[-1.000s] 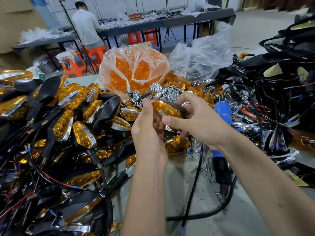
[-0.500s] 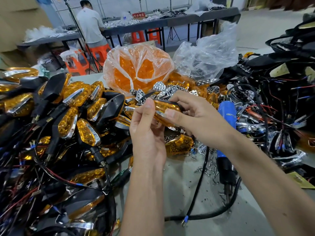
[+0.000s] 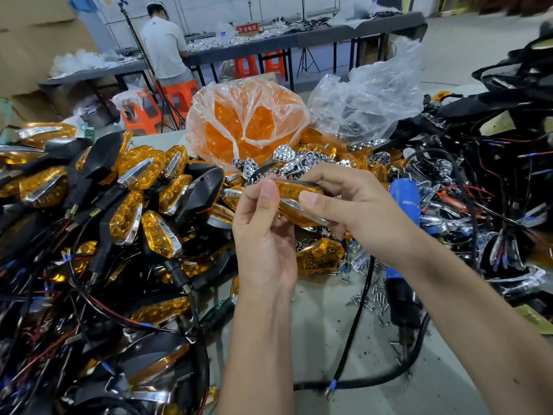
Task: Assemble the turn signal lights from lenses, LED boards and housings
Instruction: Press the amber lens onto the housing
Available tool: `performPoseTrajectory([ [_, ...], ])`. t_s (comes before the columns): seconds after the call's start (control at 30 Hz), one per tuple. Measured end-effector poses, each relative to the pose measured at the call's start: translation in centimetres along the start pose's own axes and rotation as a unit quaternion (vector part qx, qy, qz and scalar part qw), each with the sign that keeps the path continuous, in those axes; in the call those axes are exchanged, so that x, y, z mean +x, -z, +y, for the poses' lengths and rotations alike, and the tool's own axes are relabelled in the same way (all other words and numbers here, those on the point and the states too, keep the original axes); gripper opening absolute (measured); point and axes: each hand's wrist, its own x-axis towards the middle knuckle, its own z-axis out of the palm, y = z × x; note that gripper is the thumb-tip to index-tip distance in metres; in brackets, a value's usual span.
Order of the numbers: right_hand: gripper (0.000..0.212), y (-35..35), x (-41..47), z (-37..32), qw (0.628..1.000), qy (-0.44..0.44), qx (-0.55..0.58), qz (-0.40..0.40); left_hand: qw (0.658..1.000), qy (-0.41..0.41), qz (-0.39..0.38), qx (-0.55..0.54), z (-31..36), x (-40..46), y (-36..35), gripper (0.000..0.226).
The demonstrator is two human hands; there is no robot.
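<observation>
Your left hand (image 3: 263, 235): raised above the tabletop (image 3: 323, 339), its fingers curled round the left end of the turn signal light (image 3: 296, 202), thumb pressed on the amber lens.
Your right hand (image 3: 356, 211): its fingers wrap over the black back of the same light from the right, thumb lying across the chrome strip on its lower edge.
Turn signal light: held in the air between both hands, amber face toward you, tilted down to the right, above a loose amber lens (image 3: 320, 256) that lies on the tabletop.
To your left: a heap of finished lights (image 3: 125, 211), amber and black, with their wires tangled toward you.
Behind your hands: a clear bag of amber lenses (image 3: 245, 124), with chrome reflector pieces (image 3: 299, 160) piled just in front of it.
To your right: a blue and black electric screwdriver (image 3: 402, 259) lying on the tabletop, loose screws (image 3: 374, 295) scattered beside it, and a pile of black housings with wires (image 3: 493, 163) beyond.
</observation>
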Motion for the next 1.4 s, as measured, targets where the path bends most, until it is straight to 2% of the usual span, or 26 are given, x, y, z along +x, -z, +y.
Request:
performPoseTrajectory([
  [0.07, 0.017, -0.6, 0.1, -0.1, 0.998, -0.052, 0.024, 0.020, 0.999, 0.001, 0.026, 0.022, -0.1, 0.2, 0.1, 0.018],
  [0.13, 0.026, -1.0, 0.1, -0.1, 0.986, -0.148, 0.073, 0.007, 0.996, -0.010, 0.046, 0.073, -0.3, 0.5, 0.3, 0.029],
  [0.23, 0.038, -1.4, -0.1, 0.0, 0.925, -0.308, 0.202, -0.090, 0.988, -0.035, 0.049, 0.141, -0.2, 0.6, 0.4, 0.039],
  [0.3, 0.045, -1.7, -0.2, 0.4, 0.888, -0.357, 0.255, -0.139, 0.987, -0.061, 0.029, 0.146, 0.0, 0.5, 0.2, 0.029],
  [0.37, 0.046, -2.0, -0.2, 0.5, 0.879, -0.367, 0.256, -0.166, 0.992, -0.058, 0.024, 0.107, 0.1, 0.4, -0.1, 0.038],
  [0.43, 0.042, -2.2, -0.2, 0.5, 0.885, -0.364, 0.234, -0.173, 0.997, -0.032, 0.052, 0.046, 0.1, 0.3, -0.5, 0.055],
  [0.5, 0.051, -2.3, -0.3, 0.4, 0.897, -0.364, 0.202, -0.151, 0.996, -0.017, 0.091, -0.008, 0.1, 0.3, -0.7, 0.060],
  [0.57, 0.057, -2.1, -0.4, 0.5, 0.925, -0.328, 0.141, -0.128, 0.990, 0.003, 0.138, -0.036, 0.2, 0.2, -0.8, 0.060],
  [0.67, 0.039, -1.7, -0.5, 0.5, 0.973, -0.191, 0.001, -0.133, 0.973, 0.029, 0.224, -0.035, 0.2, 0.4, -0.9, 0.064],
  [0.77, 0.042, -1.7, -0.3, 0.9, 0.987, -0.063, -0.074, -0.125, 0.956, 0.035, 0.291, 0.019, 0.2, 0.7, -0.8, 0.068],
  [0.83, 0.038, -1.7, -0.2, 1.1, 0.991, -0.005, -0.084, -0.107, 0.950, 0.049, 0.310, 0.013, 0.3, 0.8, -0.5, 0.067],
  [0.97, 0.043, -1.3, -0.1, 1.0, 0.985, 0.057, -0.143, -0.081, 0.945, 0.086, 0.314, -0.024, 0.4, 1.0, -0.3, 0.067],
  [1.07, 0.045, -0.8, 0.0, 0.9, 0.974, 0.087, -0.185, -0.094, 0.948, 0.099, 0.301, -0.034, 0.3, 0.7, -0.6, 0.069],
  [1.27, 0.045, 0.3, 0.1, 0.7, 0.967, 0.092, -0.235, -0.037, 0.967, 0.078, 0.241, -0.035, -0.2, 0.5, -1.3, 0.069],
  [1.4, 0.042, 0.3, -0.4, 1.1, 0.991, 0.026, -0.126, -0.026, 0.977, 0.042, 0.204, -0.054, -0.1, 0.1, -1.3, 0.065],
])
